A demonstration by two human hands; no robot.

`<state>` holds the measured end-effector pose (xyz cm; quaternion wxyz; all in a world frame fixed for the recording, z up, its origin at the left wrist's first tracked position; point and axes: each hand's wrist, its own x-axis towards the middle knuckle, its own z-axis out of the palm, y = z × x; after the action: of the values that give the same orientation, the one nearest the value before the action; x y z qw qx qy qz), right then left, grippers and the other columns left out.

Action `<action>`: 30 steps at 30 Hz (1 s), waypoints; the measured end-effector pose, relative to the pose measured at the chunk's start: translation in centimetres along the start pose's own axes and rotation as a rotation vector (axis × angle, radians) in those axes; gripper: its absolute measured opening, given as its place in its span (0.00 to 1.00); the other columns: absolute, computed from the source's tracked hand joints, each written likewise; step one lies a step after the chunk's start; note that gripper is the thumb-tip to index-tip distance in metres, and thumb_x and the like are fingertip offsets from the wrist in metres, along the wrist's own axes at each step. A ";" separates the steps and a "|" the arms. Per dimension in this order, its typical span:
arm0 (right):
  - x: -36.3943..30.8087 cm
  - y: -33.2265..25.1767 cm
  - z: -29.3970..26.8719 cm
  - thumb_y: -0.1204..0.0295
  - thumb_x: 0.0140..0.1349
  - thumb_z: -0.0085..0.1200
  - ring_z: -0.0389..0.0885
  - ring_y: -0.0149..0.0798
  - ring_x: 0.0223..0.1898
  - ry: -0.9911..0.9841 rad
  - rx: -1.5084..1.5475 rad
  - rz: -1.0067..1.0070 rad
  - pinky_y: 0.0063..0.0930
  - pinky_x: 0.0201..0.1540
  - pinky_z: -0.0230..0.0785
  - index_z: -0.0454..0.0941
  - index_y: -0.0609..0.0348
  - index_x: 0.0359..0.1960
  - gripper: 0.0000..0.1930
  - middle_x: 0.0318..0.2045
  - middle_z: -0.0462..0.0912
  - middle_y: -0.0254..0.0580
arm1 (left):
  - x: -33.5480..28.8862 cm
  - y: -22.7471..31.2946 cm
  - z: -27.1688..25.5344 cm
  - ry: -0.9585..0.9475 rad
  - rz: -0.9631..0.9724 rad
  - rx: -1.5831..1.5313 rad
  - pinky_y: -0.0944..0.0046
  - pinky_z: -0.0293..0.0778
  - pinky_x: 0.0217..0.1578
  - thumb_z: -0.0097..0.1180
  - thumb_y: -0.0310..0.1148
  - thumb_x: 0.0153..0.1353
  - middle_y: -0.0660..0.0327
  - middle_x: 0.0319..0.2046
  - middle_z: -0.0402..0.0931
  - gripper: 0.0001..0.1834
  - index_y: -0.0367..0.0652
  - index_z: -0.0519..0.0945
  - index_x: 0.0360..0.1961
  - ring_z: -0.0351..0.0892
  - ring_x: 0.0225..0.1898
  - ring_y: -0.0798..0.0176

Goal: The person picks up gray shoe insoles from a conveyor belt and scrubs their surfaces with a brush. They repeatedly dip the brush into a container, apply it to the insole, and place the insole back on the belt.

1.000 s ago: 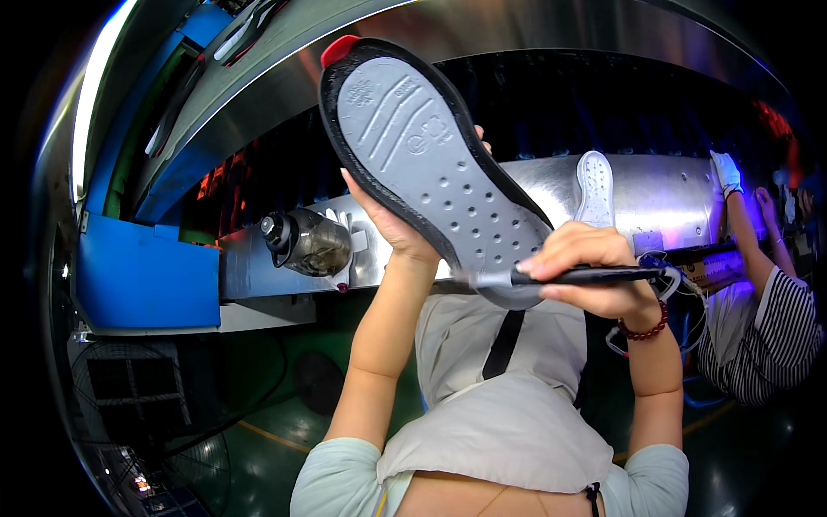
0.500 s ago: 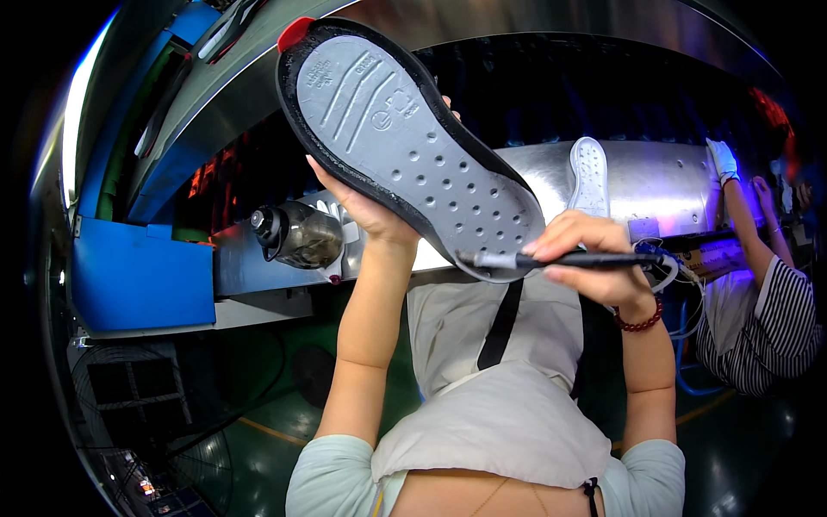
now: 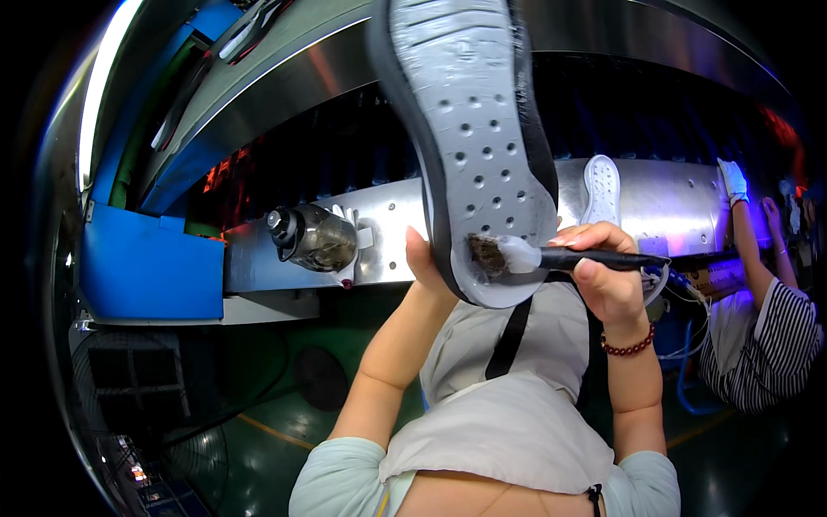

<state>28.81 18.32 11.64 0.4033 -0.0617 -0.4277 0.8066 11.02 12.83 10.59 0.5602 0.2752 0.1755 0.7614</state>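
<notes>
Upright before me is a large grey shoe sole (image 3: pixel 472 77) with a raised black rim and several small round dents; its upper end runs out of view. My left hand (image 3: pixel 428 265) grips it by the lower left edge, thumb outside, with the other fingers hidden behind it. In my right hand (image 3: pixel 610 267) is a brush (image 3: pixel 517 255) with a black handle, held between thumb and fingers. Its dark, clumped bristles lie against the grey surface near the sole's lower end, which looks wet and shiny there.
A metal bench (image 3: pixel 392 246) runs across, bearing a dark see-through bottle (image 3: pixel 320 241) and a pale sole (image 3: pixel 602 188). A blue machine housing (image 3: pixel 151 271) stands left. At right, a co-worker's gloved hand (image 3: pixel 732 181) rests by the bench. Cables (image 3: pixel 680 283) hang behind my right hand.
The sole has turned more upright and shifted right, its red-tipped end leaving the view. My left hand moved down and right along its edge. The bristles now lie flatter and farther in on it.
</notes>
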 end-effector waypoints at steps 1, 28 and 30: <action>0.1 0.2 0.4 0.81 0.47 0.56 0.77 0.37 0.39 -0.003 -0.124 -0.026 0.28 0.49 0.65 0.75 0.65 0.34 0.10 0.36 0.79 0.48 | 0.0 0.5 -0.5 0.000 -0.046 -0.029 0.54 0.64 0.50 0.38 0.61 0.52 0.50 0.51 0.64 0.40 0.37 0.61 0.55 0.66 0.51 0.54; 3.2 -6.7 1.1 0.81 0.44 0.57 0.79 0.43 0.36 -0.848 -0.792 0.011 0.29 0.38 0.72 0.76 0.65 0.29 0.08 0.31 0.80 0.47 | 1.9 5.8 2.4 0.174 -1.106 0.448 0.67 0.72 0.37 0.55 0.47 0.50 0.51 0.38 0.75 0.29 0.33 0.72 0.45 0.76 0.35 0.63; 3.3 -5.9 0.4 0.80 0.45 0.56 0.79 0.44 0.36 -0.842 -0.831 0.009 0.29 0.38 0.71 0.76 0.64 0.29 0.07 0.32 0.80 0.47 | 2.4 5.7 1.9 0.070 -1.171 0.457 0.67 0.72 0.37 0.55 0.48 0.50 0.50 0.39 0.74 0.29 0.34 0.71 0.46 0.76 0.37 0.63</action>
<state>29.93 22.23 17.07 0.1374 0.1091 -0.8309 0.5280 7.37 13.27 15.90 0.8053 0.2211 0.4735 0.2800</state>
